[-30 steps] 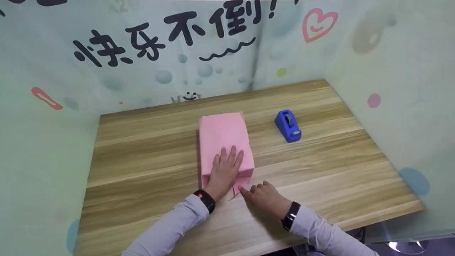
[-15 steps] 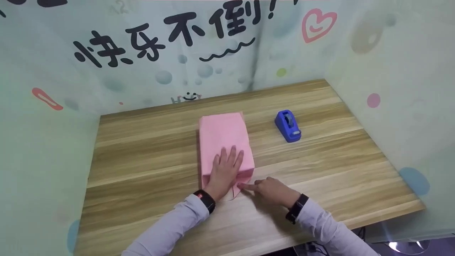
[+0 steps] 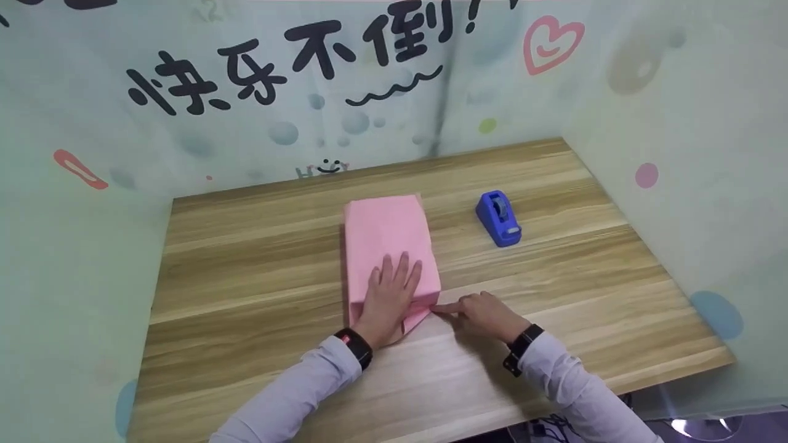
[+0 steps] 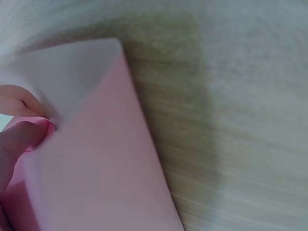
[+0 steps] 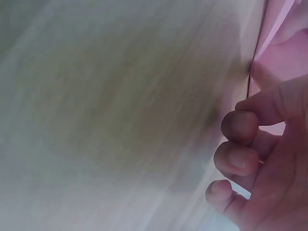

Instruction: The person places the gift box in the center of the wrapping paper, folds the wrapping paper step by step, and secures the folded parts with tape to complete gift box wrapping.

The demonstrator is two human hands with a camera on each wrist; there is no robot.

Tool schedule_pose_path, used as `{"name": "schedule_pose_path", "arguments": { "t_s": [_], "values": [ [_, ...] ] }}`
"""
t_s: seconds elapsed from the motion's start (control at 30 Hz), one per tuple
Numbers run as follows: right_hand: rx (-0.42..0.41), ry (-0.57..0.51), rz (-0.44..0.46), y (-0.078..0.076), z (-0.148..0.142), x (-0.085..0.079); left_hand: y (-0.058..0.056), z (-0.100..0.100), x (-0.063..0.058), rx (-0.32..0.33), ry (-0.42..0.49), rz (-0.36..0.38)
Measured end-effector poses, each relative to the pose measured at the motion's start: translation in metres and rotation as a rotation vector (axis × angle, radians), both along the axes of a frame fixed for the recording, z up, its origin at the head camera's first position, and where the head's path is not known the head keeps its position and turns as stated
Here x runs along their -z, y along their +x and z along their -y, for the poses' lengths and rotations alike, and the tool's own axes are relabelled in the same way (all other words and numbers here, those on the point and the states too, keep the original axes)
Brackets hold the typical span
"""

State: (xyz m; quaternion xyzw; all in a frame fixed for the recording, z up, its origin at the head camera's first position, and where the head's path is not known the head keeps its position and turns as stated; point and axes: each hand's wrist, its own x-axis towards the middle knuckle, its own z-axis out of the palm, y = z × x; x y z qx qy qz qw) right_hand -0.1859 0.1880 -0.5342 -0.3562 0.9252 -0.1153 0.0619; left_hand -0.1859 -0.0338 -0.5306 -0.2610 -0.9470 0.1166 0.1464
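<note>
A box-shaped parcel in pink paper (image 3: 385, 227) stands mid-table. On its top, near the end closest to me, my left hand (image 3: 388, 301) lies flat with fingers spread. A folded pink flap (image 3: 416, 320) sticks out from that near end. In the left wrist view the pink paper (image 4: 106, 168) shows a pale inner side (image 4: 72, 72), with a thumb (image 4: 24, 137) against the fold. My right hand (image 3: 489, 314) touches the flap's right corner with its straight index finger. Its other fingers curl loosely around nothing, as the right wrist view of the hand (image 5: 279, 159) shows.
A blue tape dispenser (image 3: 498, 218) stands to the right of the parcel on the wooden table (image 3: 246, 277). Printed cloth walls (image 3: 381, 123) enclose the table's back and sides. Dark cables (image 3: 552, 427) show below the front edge.
My right hand has slid rightward and away from me along the flap, from near its tip to the corner by the box. The left hand has stayed still.
</note>
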Motion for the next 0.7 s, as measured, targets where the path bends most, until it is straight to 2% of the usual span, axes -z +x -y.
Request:
{"name": "schedule_pose_path", "arguments": {
  "t_s": [0.13,0.27,0.4,0.5,0.6,0.7],
  "values": [
    [0.042,0.002,0.037,0.001,-0.004,-0.003,-0.001,-0.001,-0.002,0.002,-0.018,0.009],
    [0.03,0.008,-0.074,0.002,-0.003,-0.009,-0.002,0.0,-0.001,-0.012,-0.017,0.002],
    [-0.03,0.018,-0.145,0.007,0.009,-0.008,-0.001,0.001,0.0,-0.02,-0.014,0.004],
    [-0.058,0.109,-0.153,0.015,0.02,-0.005,0.0,0.001,0.001,-0.008,-0.01,0.01],
    [-0.101,0.221,-0.248,0.025,0.029,-0.003,0.001,0.001,0.001,-0.005,-0.006,0.003],
    [-0.192,0.211,-0.321,0.033,0.038,-0.005,0.001,0.002,0.0,-0.015,-0.001,-0.029]
  ]
}}
